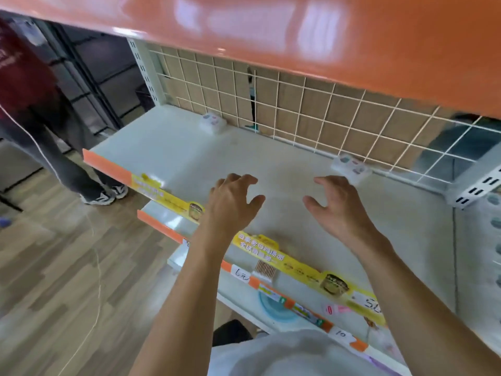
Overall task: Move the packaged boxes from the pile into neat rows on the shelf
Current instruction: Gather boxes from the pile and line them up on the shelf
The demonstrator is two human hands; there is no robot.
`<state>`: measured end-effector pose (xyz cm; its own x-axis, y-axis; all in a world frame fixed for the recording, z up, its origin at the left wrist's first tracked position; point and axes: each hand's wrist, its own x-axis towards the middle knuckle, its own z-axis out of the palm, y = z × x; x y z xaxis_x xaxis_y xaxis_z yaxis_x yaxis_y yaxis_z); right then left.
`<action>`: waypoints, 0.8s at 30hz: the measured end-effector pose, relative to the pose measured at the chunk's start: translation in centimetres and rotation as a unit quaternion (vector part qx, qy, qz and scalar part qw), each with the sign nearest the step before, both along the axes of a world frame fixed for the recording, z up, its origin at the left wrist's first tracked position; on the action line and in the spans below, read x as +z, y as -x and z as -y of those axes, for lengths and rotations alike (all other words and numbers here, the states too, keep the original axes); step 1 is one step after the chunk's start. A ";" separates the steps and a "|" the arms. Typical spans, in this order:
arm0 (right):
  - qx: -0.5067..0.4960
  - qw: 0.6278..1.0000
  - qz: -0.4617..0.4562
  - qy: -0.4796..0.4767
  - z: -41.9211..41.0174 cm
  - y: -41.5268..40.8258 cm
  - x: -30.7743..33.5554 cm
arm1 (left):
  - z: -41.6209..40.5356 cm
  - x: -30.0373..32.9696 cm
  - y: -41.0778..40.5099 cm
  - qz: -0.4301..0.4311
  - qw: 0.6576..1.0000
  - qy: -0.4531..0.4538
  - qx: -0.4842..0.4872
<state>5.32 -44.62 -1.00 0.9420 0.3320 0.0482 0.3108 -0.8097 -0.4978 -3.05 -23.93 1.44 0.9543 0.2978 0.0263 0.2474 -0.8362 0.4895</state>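
Note:
Two small white packaged boxes stand on the pale shelf board (168, 147) against the wire-grid back: one (212, 122) at the back left, the other (350, 165) at the back right. My left hand (231, 203) and my right hand (337, 210) hover side by side over the middle of the shelf, fingers loosely spread, holding nothing. The right hand's fingertips are just in front of the right box, apart from it. No pile of boxes is in view.
An orange shelf (298, 36) overhangs close above. Yellow and orange price strips (273, 253) line the shelf's front edge, with lower shelves below. A person in a dark red top (24, 85) stands at the left on the wooden floor (54, 267). A white upright (146, 66) bounds the shelf's left.

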 end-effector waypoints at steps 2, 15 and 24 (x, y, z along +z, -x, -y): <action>-0.046 0.999 0.002 0.022 0.3 -1.5 -0.6 | -0.1 -0.2 -1.5 -0.005 1.000 -0.002 -0.024; -0.273 0.961 0.029 0.035 -0.5 -4.9 -2.7 | -2.1 -0.4 -7.4 -0.017 0.985 -0.022 -0.171; -0.287 0.945 0.030 -0.152 -2.9 -4.8 -3.5 | -5.1 -1.1 -7.2 -0.034 0.984 -0.027 -0.171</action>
